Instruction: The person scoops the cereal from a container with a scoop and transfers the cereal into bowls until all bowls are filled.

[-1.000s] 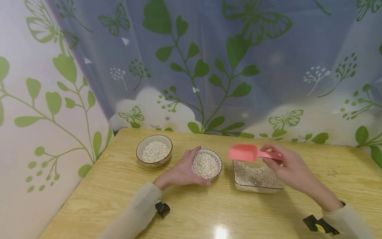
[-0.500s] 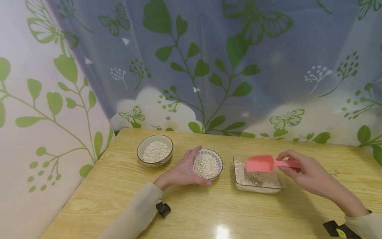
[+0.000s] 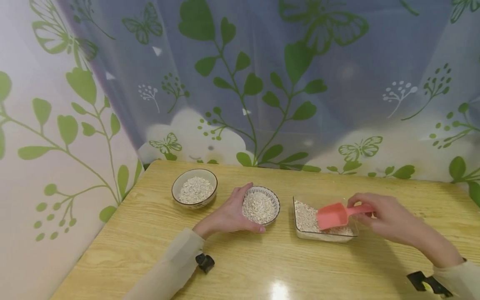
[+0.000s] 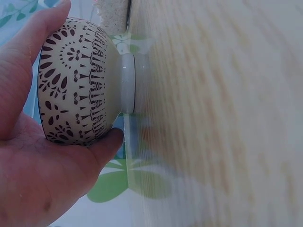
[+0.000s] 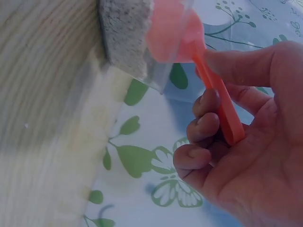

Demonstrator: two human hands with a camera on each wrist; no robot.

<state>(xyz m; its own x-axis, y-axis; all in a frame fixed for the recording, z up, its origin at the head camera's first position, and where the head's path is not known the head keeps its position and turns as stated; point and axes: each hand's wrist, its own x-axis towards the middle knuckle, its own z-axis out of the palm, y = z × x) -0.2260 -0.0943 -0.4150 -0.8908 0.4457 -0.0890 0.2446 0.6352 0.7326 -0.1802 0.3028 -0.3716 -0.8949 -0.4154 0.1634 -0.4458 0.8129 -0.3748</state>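
My left hand (image 3: pixel 229 213) holds the side of a small patterned bowl (image 4: pixel 78 82) that has oat flakes (image 3: pixel 258 207) in it. In the left wrist view the bowl's foot is at the table surface, with my fingers and thumb around its wall. My right hand (image 3: pixel 390 218) grips the handle of a pink scoop (image 3: pixel 333 216). The scoop's tip dips into the oats inside a clear rectangular container (image 3: pixel 324 237). In the right wrist view my fingers curl round the scoop's handle (image 5: pixel 222 106), and the scoop's head shows partly through the container's wall.
A second bowl (image 3: pixel 176 196) with oat flakes stands at the back left of the wooden table (image 3: pixel 225 266). A printed curtain (image 3: pixel 262 83) with leaves and butterflies hangs behind the table, and another covers the left side.
My right hand has moved right with the scoop, then the scoop has gone down and tilted into the oats in the container. The left hand and bowl stay put.
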